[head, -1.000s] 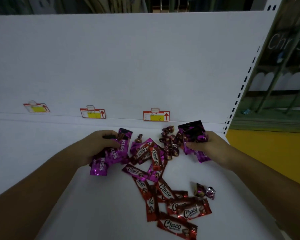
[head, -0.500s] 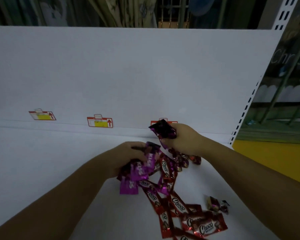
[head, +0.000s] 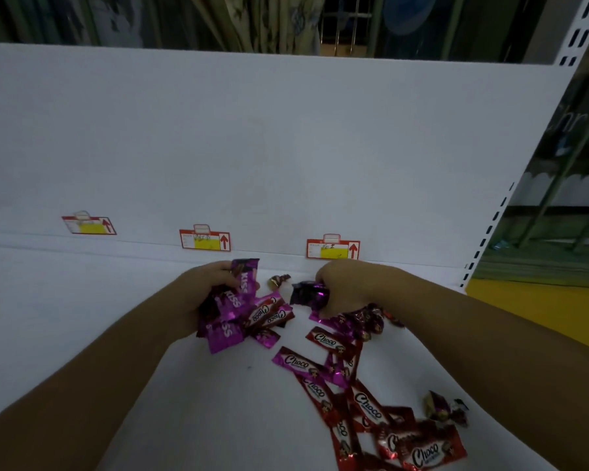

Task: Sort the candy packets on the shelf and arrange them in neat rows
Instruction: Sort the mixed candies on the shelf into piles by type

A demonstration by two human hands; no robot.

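Below the right-hand price tag (head: 333, 249), an unsorted heap is carried by the white shelf (head: 82, 317). Red Choco packets (head: 364, 402) are scattered well below that tag and to its right, overlapping at all angles. Down and to the left of the tag, a bundle of purple Kiss packets (head: 233, 300) is gripped by the left hand (head: 201, 287), its fingers curled round the bundle. Just under the tag, a single dark purple packet (head: 308, 294) is pinched in the fingers of the right hand (head: 347, 283). Small twist-wrapped sweets (head: 444, 407) are seen far below the tag, and a lone sweet (head: 278, 280) between the hands.

Sorting by kind is judged to be the step in hand; no row is yet laid. Next, the pinched packet is probably to be joined to the purple bundle, for which the left grip must be eased without the bundle being spilled.
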